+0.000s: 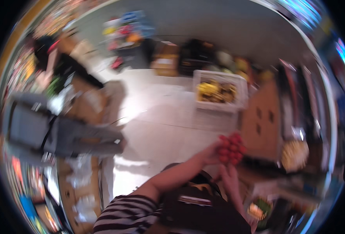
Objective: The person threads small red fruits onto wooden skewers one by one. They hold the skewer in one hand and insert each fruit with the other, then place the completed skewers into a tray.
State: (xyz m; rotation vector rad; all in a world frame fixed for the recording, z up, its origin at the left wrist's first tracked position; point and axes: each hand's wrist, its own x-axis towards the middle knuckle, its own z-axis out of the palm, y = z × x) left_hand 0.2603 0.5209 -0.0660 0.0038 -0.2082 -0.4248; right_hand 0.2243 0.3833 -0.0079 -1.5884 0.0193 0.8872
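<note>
A cluster of small round red items (pixel 231 148), blurred and too unclear to name surely, sits at my left hand (pixel 213 153), whose fingers lie against its left side. Just below the cluster, my right hand (pixel 228 174) reaches up with its fingertips at the underside. Whether the right hand also grips it cannot be told. Both arms cross in front of a dark apron (pixel 201 213) over a striped sleeve.
A white plastic crate (pixel 220 106) of yellow and brown items stands ahead on the pale floor. Cardboard boxes (pixel 261 125) stand at right. Two other people, one in grey (pixel 81 140) and one in black (pixel 73 67), are at left near boxes and shelves.
</note>
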